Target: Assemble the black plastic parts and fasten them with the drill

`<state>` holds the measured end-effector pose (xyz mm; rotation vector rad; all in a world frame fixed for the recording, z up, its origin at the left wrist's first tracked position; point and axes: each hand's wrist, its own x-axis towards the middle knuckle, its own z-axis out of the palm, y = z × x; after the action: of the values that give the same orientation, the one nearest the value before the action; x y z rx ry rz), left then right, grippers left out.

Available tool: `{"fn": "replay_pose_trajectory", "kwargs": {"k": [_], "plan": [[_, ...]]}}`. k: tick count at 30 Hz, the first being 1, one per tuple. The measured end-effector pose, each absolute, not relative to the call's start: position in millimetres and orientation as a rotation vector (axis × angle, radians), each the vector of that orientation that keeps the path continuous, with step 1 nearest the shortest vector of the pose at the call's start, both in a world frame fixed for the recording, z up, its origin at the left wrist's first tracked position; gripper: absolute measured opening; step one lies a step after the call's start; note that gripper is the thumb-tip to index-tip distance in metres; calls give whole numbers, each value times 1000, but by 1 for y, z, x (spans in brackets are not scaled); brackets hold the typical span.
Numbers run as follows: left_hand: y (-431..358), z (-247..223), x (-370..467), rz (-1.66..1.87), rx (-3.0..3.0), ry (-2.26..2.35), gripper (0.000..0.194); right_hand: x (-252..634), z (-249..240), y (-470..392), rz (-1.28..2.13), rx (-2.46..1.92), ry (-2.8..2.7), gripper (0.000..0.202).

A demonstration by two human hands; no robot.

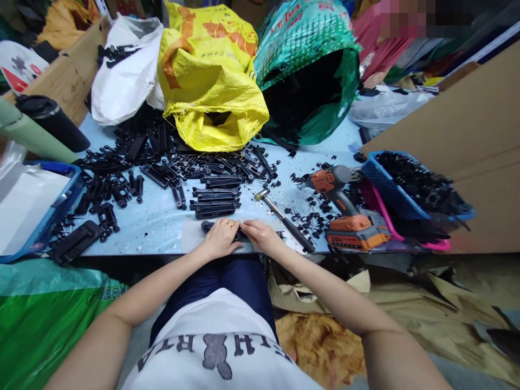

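Observation:
At the front edge of the table, my left hand (221, 238) lies over a long black plastic part (208, 227), holding it down with bent fingers. My right hand (260, 236) meets it from the other side, thumb and fingertips pinched together over the same part. Anything small between those fingertips is hidden. Just beyond the hands, several similar long black plastic parts (217, 208) lie in a stack of rows. A small hammer (286, 221) rests to the right, its head pointing away from me.
An orange cordless drill (345, 211) stands at right, beside a blue basket (376, 172) of black pieces. Loose black parts (134, 151) cover the back left. Yellow (215, 92), white (125, 81) and green (309, 59) sacks line the back. Across the table is a person's red sleeve (376, 40).

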<state>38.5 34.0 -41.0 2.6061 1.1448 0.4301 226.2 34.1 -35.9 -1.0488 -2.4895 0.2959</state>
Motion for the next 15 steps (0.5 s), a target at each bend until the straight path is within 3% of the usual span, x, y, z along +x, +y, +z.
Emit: {"fn": "replay_pose_trajectory", "kwargs": {"k": [5, 8, 15], "plan": [[31, -46, 31, 568, 2625, 1082, 52, 250, -47, 27, 315, -1037, -2474, 48], [12, -46, 22, 696, 2632, 1187, 29, 244, -39, 27, 255, -1115, -2299, 51], [-21, -46, 18, 256, 2121, 2012, 30, 149, -31, 37, 419, -857, -2475, 43]]}}
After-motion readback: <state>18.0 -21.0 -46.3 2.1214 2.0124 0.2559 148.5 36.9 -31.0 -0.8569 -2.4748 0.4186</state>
